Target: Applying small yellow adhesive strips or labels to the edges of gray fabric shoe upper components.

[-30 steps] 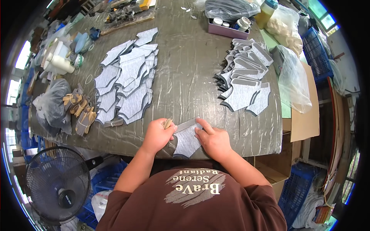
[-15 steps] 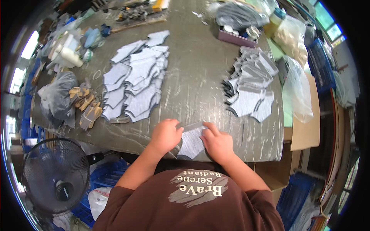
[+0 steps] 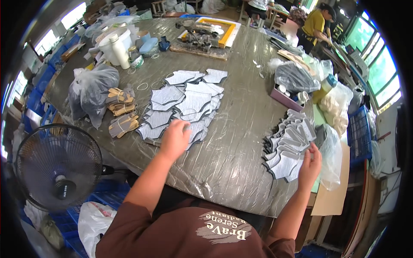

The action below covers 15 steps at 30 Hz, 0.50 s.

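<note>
Head view. A: Where do the grey cut pieces lie?

B: Two lots on the worktop (image 3: 232, 172). Left pile (image 3: 191, 101): overlapping, staggered. Right stack (image 3: 287, 139): fanned, dark edges showing.

A: Handling well, your judgement?

B: At left, lift a single layer by its edge, lightly; a drag would likely skew the neighbours. At right, touch edges only, with no sideways push, since the fan looks easy to slide.

A: Pose?

B: Arms spread. Left forearm angled forward, left hand (image 3: 175, 139) back-up over the pile's near end, fingers curled. Right arm reaches out to the side, right hand (image 3: 310, 167) pointing away from the body, fingertips at the stack's right edge.

A: Grip?

B: Left: blurred, can't tell if anything is pinched. Right: thumb near fingers; a pinch can't be confirmed.
</note>
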Each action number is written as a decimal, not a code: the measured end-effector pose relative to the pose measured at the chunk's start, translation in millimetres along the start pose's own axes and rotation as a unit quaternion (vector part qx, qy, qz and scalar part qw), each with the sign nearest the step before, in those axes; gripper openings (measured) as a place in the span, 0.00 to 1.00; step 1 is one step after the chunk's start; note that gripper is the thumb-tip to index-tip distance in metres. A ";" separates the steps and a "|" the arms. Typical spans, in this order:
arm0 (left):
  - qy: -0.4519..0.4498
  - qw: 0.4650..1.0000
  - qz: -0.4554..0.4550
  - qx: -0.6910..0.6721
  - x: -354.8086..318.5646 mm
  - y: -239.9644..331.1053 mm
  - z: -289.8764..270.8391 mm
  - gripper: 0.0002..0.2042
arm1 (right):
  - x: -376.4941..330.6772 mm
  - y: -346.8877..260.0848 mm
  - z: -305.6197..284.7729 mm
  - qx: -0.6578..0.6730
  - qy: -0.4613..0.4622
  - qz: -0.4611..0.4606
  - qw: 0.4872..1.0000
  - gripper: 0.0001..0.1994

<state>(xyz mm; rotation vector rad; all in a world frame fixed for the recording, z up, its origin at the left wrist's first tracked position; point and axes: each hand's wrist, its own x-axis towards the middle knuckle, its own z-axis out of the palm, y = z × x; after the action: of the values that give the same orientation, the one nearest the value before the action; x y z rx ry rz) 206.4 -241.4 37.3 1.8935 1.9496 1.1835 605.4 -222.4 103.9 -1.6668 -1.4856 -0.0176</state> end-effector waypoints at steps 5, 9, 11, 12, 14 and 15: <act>-0.022 0.998 -0.034 0.055 45.4 -23.5 -4.4 0.10 | -17.5 -84.1 55.6 0.231 -0.296 0.042 0.926 0.09; -0.086 0.990 -0.080 0.075 60.6 -46.7 7.5 0.10 | -3.5 -110.2 137.1 0.265 -0.352 -0.019 0.898 0.09; -0.096 0.991 -0.080 0.051 59.5 -53.4 8.4 0.11 | 14.6 -119.0 176.5 0.226 -0.372 -0.038 0.900 0.10; -0.090 0.991 -0.084 0.053 56.2 -58.1 3.5 0.11 | 21.6 -120.4 199.8 0.229 -0.375 -0.044 0.897 0.10; -0.094 0.990 -0.106 0.016 54.8 -60.0 -10.9 0.09 | 42.6 -119.5 237.1 0.157 -0.366 -0.061 0.915 0.11; -0.054 0.990 -0.128 0.007 51.0 -62.1 -27.3 0.09 | 50.9 -122.7 256.6 0.160 -0.369 -0.065 0.913 0.11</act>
<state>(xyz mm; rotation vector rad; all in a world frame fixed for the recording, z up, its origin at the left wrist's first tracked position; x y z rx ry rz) 133.1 -198.6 36.1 1.6159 2.0689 0.9762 388.4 -40.9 44.6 -1.3512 -2.0104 0.8228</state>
